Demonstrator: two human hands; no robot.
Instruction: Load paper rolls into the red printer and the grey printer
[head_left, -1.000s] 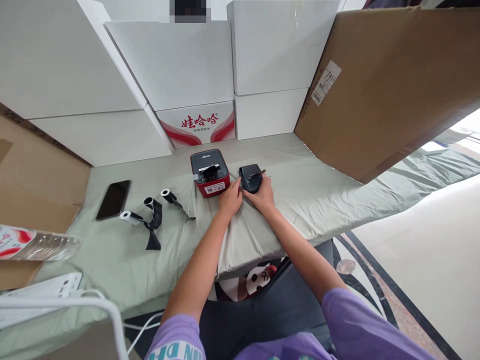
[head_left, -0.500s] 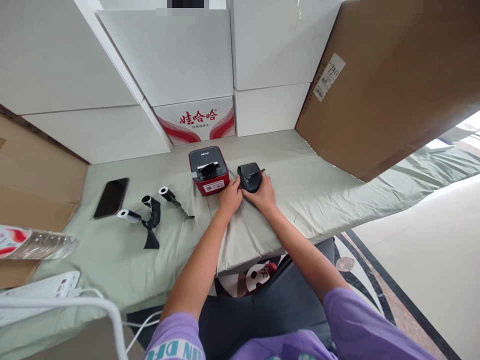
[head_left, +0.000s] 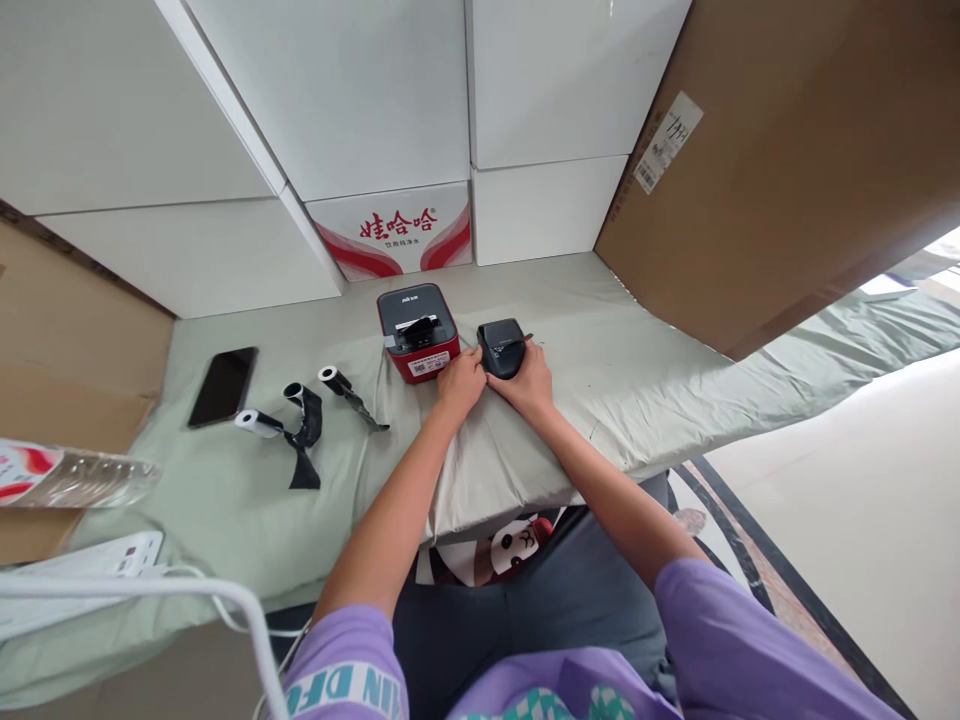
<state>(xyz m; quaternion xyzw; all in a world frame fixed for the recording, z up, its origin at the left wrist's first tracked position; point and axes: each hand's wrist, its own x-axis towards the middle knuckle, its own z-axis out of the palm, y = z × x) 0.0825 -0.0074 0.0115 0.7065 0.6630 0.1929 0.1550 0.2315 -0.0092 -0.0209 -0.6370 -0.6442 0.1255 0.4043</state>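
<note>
"How are you reaching?"

"Your left arm (head_left: 382,515) and right arm (head_left: 619,500) both stretch forward and lean in, so their ends come close."

"And at the ends?"

"Your left grip (head_left: 462,383) has its fingers (head_left: 474,360) bent close together. Your right grip (head_left: 532,382) curls, its thumb (head_left: 501,387) pointing at the left one."

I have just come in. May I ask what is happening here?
A person's right hand holds the right side of a small black device on green cloth; the left hand is at its near left edge. To its left stands a red and black boxy device. Further left lie three small rolls and a black phone.
</note>
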